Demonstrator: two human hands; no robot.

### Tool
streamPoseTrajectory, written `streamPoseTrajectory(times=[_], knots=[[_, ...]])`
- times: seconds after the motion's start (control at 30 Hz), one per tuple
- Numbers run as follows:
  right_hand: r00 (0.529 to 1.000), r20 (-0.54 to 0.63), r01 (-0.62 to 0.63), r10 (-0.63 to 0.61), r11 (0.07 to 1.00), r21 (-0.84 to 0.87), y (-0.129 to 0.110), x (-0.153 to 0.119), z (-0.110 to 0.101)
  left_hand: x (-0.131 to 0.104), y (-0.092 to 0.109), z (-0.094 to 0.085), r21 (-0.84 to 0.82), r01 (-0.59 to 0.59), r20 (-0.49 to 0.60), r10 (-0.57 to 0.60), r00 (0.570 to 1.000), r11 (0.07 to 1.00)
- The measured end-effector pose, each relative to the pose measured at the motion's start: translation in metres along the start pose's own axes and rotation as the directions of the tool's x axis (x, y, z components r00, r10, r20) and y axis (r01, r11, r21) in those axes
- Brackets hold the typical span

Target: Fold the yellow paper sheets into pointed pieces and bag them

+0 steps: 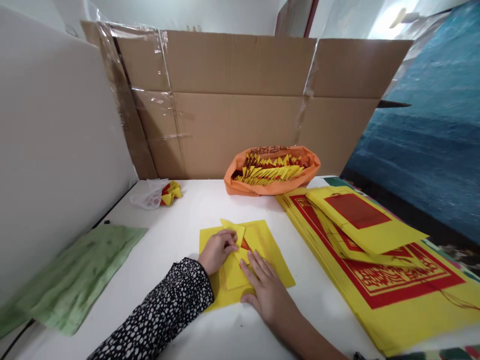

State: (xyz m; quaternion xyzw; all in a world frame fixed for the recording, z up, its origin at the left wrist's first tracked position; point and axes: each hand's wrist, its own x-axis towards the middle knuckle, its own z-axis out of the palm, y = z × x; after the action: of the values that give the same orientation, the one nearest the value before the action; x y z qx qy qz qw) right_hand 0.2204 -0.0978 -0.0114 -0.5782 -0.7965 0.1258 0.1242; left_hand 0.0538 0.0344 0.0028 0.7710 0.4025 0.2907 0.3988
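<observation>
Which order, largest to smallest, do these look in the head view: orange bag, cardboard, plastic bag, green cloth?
1. Cardboard
2. Green cloth, though it lies nearer the camera
3. Orange bag
4. Plastic bag

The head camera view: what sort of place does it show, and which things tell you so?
Probably a makeshift indoor craft workspace: a white table stands before a cardboard screen, with stacked yellow-and-red printed paper and an orange bag of folded pieces.

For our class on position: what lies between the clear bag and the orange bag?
In the head view: folded pieces beside the clear bag, then bare tabletop to the orange bag.
</observation>
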Motion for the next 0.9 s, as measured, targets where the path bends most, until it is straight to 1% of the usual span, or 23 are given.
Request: streamPoseTrajectory(times=[0.17, 0.23, 0.3, 0.4, 0.5, 0.57, 0.6, 0.67, 0.73, 0.77, 0.83, 0.9], knots=[[0.998, 0.059, -0.029, 0.028, 0.999, 0.029, -0.004, 0.0, -0.007, -0.002, 0.003, 0.001, 0.025, -0.011, -0.019, 0.011, 1.0, 1.0], [0.995, 0.089, -0.043, 0.039, 0.998, 0.048, -0.005, 0.001, -0.01, -0.005, 0.004, 0.003, 0.049, -0.045, -0.028, 0.047, 0.999, 0.998], [0.993, 0.11, -0.05, 0.043, 0.997, 0.06, -0.005, 0.002, -0.012, -0.008, 0.006, 0.004, 0.107, -0.096, -0.027, 0.099, 0.995, 0.99], [0.994, 0.102, -0.042, 0.035, 0.997, 0.067, -0.003, 0.001, -0.012, -0.009, 0.007, 0.005, 0.183, -0.137, -0.011, 0.142, 0.99, 0.973], [0.996, 0.089, -0.036, 0.028, 0.995, 0.089, 0.001, 0.002, -0.018, -0.005, 0.003, 0.004, 0.172, -0.114, -0.018, 0.119, 0.993, 0.978], [0.994, 0.087, -0.075, 0.065, 0.991, 0.111, 0.004, 0.009, -0.025, -0.001, -0.001, 0.002, 0.14, -0.06, -0.046, 0.067, 0.997, 0.988], [0.993, 0.063, -0.109, 0.102, 0.987, 0.117, 0.005, 0.014, -0.029, 0.0, -0.003, 0.001, 0.125, -0.034, -0.073, 0.043, 0.996, 0.992], [0.984, -0.04, -0.17, 0.176, 0.977, 0.129, 0.008, 0.027, -0.035, 0.0, -0.006, 0.0, 0.096, -0.015, -0.146, 0.029, 0.989, 0.995], [0.97, -0.15, -0.169, 0.193, 0.973, 0.16, 0.01, 0.042, -0.035, -0.003, -0.007, -0.001, 0.034, -0.015, -0.227, 0.022, 0.974, 0.999], [0.966, -0.184, -0.146, 0.18, 0.972, 0.184, 0.011, 0.048, -0.033, -0.005, -0.007, -0.002, -0.027, -0.001, -0.258, -0.006, 0.966, 1.0], [0.966, -0.215, -0.091, 0.145, 0.965, 0.245, 0.013, 0.058, -0.025, -0.009, -0.004, -0.005, -0.208, 0.067, -0.283, -0.125, 0.951, 0.976], [0.964, -0.233, -0.046, 0.126, 0.946, 0.32, 0.013, 0.063, -0.018, -0.013, 0.001, -0.009, -0.414, 0.149, -0.257, -0.273, 0.927, 0.898]])
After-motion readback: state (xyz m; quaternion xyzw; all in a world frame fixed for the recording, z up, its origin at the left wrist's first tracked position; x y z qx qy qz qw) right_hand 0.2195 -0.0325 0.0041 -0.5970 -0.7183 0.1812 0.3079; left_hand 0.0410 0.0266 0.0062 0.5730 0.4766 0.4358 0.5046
